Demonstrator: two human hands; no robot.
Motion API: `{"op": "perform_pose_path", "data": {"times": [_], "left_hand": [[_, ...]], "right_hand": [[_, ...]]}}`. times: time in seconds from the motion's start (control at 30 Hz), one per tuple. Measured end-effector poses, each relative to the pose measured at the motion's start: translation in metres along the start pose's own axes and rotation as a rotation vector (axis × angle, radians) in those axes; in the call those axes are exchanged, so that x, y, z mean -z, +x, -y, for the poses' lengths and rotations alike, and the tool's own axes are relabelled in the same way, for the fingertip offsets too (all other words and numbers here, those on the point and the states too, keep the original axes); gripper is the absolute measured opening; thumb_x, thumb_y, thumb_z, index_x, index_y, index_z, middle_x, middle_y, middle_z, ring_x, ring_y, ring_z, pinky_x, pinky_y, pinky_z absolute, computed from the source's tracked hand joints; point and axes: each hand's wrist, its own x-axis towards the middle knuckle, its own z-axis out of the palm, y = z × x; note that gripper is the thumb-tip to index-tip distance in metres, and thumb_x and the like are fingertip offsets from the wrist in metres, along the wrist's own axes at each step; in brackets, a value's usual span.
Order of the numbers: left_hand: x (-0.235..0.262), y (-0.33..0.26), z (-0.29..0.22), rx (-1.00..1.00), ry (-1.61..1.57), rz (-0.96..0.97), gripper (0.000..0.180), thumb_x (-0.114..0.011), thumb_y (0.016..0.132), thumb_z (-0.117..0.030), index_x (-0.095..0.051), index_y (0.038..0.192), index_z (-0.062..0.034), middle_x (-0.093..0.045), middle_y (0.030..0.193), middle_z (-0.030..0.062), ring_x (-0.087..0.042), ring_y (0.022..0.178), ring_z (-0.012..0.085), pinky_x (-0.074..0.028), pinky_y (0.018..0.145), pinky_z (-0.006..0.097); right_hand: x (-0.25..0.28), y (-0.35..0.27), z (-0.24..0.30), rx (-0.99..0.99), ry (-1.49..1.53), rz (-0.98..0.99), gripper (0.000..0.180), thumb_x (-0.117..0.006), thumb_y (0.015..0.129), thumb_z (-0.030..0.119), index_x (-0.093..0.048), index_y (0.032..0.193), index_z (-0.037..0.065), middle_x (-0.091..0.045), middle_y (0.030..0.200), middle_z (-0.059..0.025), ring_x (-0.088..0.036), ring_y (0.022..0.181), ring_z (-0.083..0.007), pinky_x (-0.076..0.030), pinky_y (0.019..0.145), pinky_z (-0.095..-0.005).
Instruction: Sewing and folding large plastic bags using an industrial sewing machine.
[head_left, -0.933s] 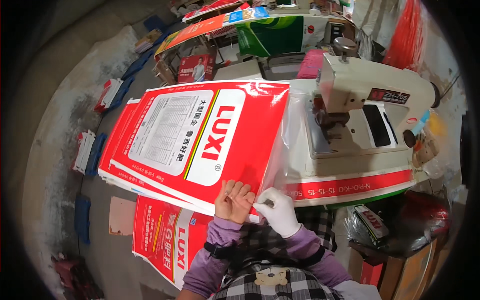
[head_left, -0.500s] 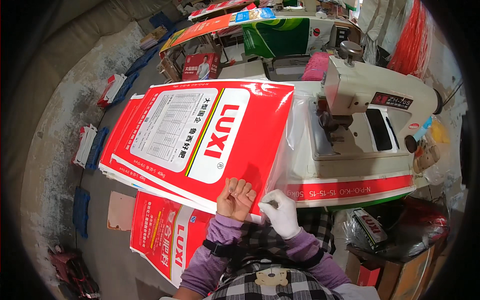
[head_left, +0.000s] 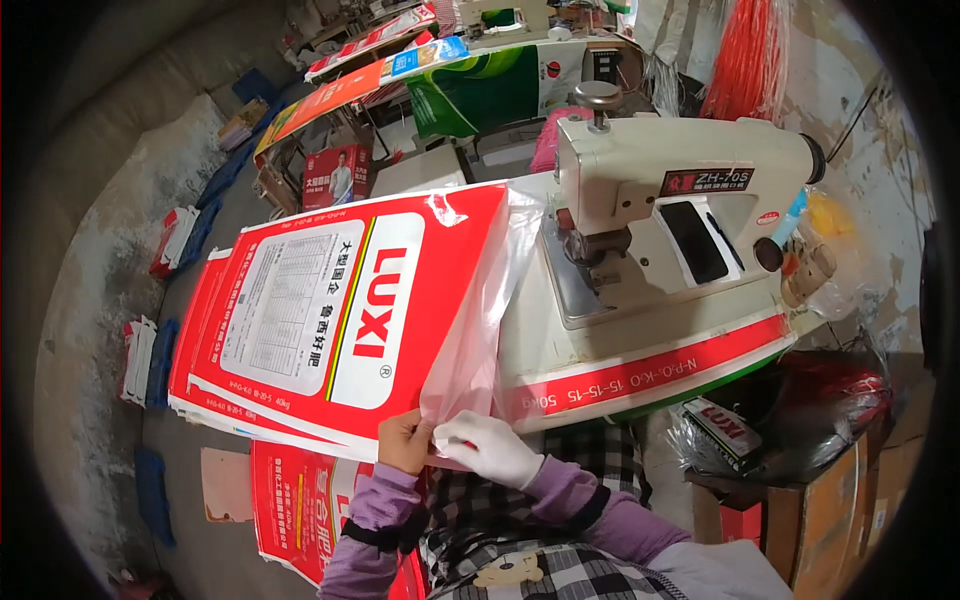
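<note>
My left hand [head_left: 403, 440]: bare, fingers pinched on the near corner of the clear plastic inner liner [head_left: 478, 330].
My right hand [head_left: 487, 447]: white-gloved, gripping the same liner edge, touching my left.
Liner: sticks out of the top red-and-white woven sack [head_left: 340, 315].
Sack: lies flat on a stack, just left of the cream sewing machine [head_left: 660, 210].

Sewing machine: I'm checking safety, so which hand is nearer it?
Right. The gloved right hand is just below-left of the sewing machine; the bare left hand lies farther left.
</note>
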Motion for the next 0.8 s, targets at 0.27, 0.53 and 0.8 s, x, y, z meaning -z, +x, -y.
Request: {"op": "perform_pose_path", "data": {"times": [0.27, 0.53, 0.8], "left_hand": [[0.002, 0.008, 0.010, -0.269, 0.115, -0.040, 0.014, -0.071, 0.079, -0.013, -0.067, 0.080, 0.0008, -0.058, 0.056, 0.0108, -0.059, 0.051, 0.0183, -0.045, 0.053, 0.030], [0.056, -0.087, -0.057, -0.215, 0.993, 0.100, 0.024, -0.063, 0.082, -0.012, -0.062, 0.106, -0.0115, -0.063, 0.080, 0.0148, -0.061, 0.070, 0.0306, -0.050, 0.061, 0.042], [0.130, -0.192, -0.040, -0.298, 0.999, -0.171, 0.032, -0.063, 0.082, -0.009, -0.066, 0.113, -0.0117, -0.056, 0.060, 0.0103, -0.057, 0.051, 0.0265, -0.046, 0.047, 0.038]], "right_hand": [[0.021, 0.013, 0.005, 0.215, -0.064, 0.281, 0.019, -0.055, 0.090, 0.021, -0.067, 0.090, 0.007, -0.061, 0.086, -0.0113, -0.059, 0.078, -0.0301, -0.047, 0.073, -0.0380], [-0.003, 0.104, -0.010, 0.271, -1.088, 0.685, 0.018, -0.054, 0.082, 0.017, -0.070, 0.080, 0.009, -0.069, 0.082, -0.0108, -0.065, 0.071, -0.0260, -0.051, 0.069, -0.0420], [0.046, 0.086, -0.015, 0.248, -0.535, 0.187, 0.035, -0.058, 0.084, 0.037, -0.069, 0.091, 0.004, -0.067, 0.088, -0.0183, -0.064, 0.090, -0.0327, -0.050, 0.082, -0.0412]]}}
